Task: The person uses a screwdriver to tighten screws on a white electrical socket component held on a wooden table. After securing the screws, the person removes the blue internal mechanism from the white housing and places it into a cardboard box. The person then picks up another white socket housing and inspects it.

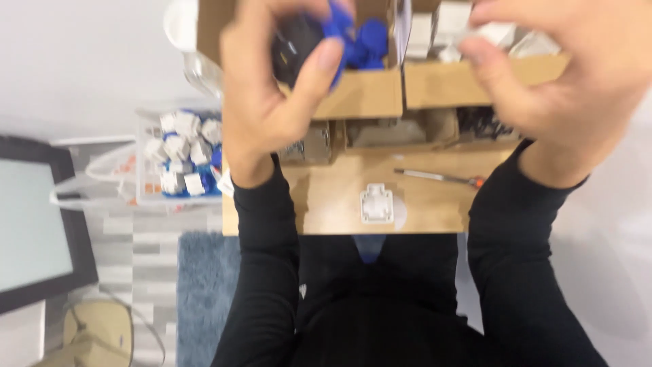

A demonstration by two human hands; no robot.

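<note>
The blue part (339,20) sits up at the top of the view, pinched in the person's left hand (272,102), above the open cardboard box (360,95) that holds more blue pieces. Something dark and rounded is in the same grip, just behind the blue; it is too blurred to say what it is or whether the two are joined.

Working down in size: the wooden table (339,197) carries the row of cardboard boxes along its far edge. To the left, off the table, stands a clear plastic bin (178,160) filled with white and blue parts. On the bare wood lies a small white square fitting (377,204), and near it a slim screwdriver (441,178) with an orange tip.

The right hand (557,75) is raised over the neighbouring box of white pieces, fingers curled round something pale; the blur hides whether it truly grips it or only cups it.

The risk, as I judge it, is a slip. Both hands are held up in the air and look to be moving quickly, and the left holds two things at once, so the blue part could pop loose and drop into the box among its look-alikes, or bounce off the table edge to the floor.

The blue part lies between the left thumb (319,68) and the curled fingertips, with the thumb pressed up from below and the fingers closing over the top.
</note>
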